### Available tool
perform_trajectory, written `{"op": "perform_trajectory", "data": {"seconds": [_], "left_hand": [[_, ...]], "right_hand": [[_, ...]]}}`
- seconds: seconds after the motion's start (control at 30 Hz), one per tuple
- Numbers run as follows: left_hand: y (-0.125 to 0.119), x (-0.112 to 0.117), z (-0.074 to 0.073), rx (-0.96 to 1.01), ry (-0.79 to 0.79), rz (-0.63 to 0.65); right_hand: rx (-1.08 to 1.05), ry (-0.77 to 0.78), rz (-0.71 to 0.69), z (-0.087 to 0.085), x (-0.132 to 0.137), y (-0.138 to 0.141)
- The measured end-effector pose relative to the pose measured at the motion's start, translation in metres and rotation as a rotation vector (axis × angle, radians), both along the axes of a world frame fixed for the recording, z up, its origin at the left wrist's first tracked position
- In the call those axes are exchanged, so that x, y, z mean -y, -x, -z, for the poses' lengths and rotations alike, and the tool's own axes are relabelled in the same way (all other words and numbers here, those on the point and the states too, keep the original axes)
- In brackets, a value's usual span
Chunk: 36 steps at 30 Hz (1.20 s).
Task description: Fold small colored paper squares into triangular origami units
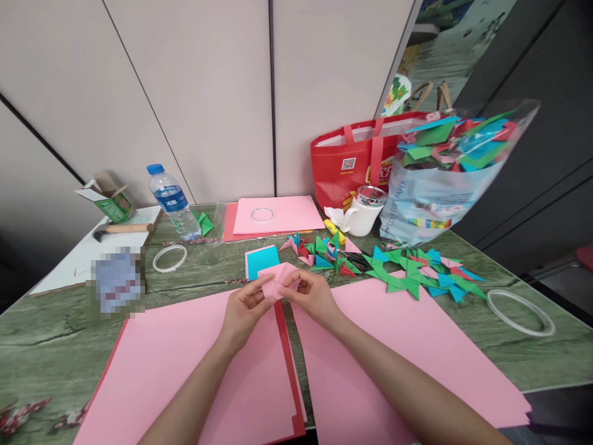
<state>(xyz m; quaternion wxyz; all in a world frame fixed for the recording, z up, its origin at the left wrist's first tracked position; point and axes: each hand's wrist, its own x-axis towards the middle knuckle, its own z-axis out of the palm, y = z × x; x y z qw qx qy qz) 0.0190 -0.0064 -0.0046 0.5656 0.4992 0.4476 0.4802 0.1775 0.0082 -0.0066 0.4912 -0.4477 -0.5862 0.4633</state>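
Between my two hands is a small square of pink paper (277,278) with crease lines meeting near its middle. My left hand (246,307) pinches its left edge, thumb below and fingers behind. The right edge is held by my right hand (311,293), thumb and forefinger closed on it. Just behind the pink paper lies a small stack of blue and pink squares (261,262). Under my forearms are two large piles of pink sheets, one on the left (176,352) with red sheets beneath, one on the right (370,346).
Folded paper pieces (412,272) in several colours lie at right, near a white mug (364,213). Behind stand a red bag (336,167) and a plastic bag of folded paper (421,198). Leftward are a water bottle (173,204), a hammer (125,228) and a tape roll (170,258).
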Motion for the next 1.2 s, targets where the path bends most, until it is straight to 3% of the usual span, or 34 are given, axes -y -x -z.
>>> {"op": "perform_trajectory", "data": {"seconds": [0.53, 1.2], "left_hand": [[-0.001, 0.001, 0.004, -0.082, -0.034, -0.061], [-0.002, 0.0, 0.011, -0.038, -0.037, -0.065]], "right_hand": [[0.022, -0.055, 0.032, 0.003, -0.001, 0.0], [-0.029, -0.027, -0.017, 0.012, 0.0, 0.004]]}}
